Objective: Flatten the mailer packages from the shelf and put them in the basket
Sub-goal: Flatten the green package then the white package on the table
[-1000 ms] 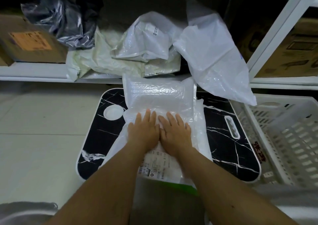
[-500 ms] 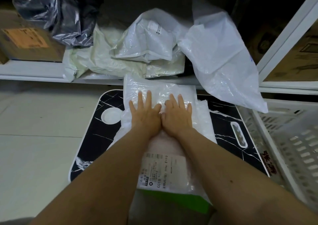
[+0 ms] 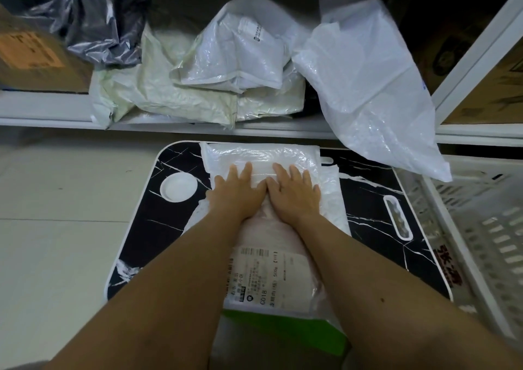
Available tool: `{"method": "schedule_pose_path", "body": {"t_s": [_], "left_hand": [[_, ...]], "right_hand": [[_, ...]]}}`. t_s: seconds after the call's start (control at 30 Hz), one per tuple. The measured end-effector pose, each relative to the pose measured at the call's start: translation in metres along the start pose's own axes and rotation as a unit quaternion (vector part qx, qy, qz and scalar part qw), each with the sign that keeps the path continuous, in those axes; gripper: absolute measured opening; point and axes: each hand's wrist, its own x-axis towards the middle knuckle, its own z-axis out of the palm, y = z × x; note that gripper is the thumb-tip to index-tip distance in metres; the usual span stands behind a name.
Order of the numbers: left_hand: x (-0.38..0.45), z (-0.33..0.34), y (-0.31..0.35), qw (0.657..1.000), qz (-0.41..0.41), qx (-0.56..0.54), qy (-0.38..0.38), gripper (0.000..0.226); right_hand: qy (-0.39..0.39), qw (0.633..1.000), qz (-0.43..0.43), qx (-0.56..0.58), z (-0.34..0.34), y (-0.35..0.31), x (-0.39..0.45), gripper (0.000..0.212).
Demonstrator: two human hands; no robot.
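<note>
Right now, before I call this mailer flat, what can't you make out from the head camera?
- Mailer middle: hidden under left hand and right hand.
- Shipping label text: too small, blurred.
- Basket inside: cut off by right edge.
- Shelf back: too dark.

Both my arms reach forward and down, bare to past the elbow, converging toward the middle. My left hand [image 3: 235, 192] lies palm down with fingers straight and close together, pointing away from me. My right hand [image 3: 294, 192] lies flat beside it the same way, fingers slightly spread. The two thumbs meet, inner edges touching. Both wrists are bent back a little.
</note>
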Motion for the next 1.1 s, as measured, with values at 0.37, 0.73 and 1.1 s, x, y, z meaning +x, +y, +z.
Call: {"method": "schedule_pose_path", "body": {"t_s": [0.37,0.73,1.1], "left_hand": [[0.010,-0.003,-0.007,0.987,-0.099,-0.125,-0.008,0.061],[-0.023,-0.030,-0.007,0.988,0.034,-0.069,0.131,0.032],[-0.122,0.012,-0.007,0.993,0.058,0.086,0.049,0.060]], "right_hand": [[0.023,0.998,0.054,0.037,0.001,0.007,0.004,0.074],[0.119,0.990,0.039,-0.062,-0.017,-0.024,-0.014,0.037],[-0.045,0.998,-0.022,-0.026,-0.004,-0.012,-0.081,0.050]]}}
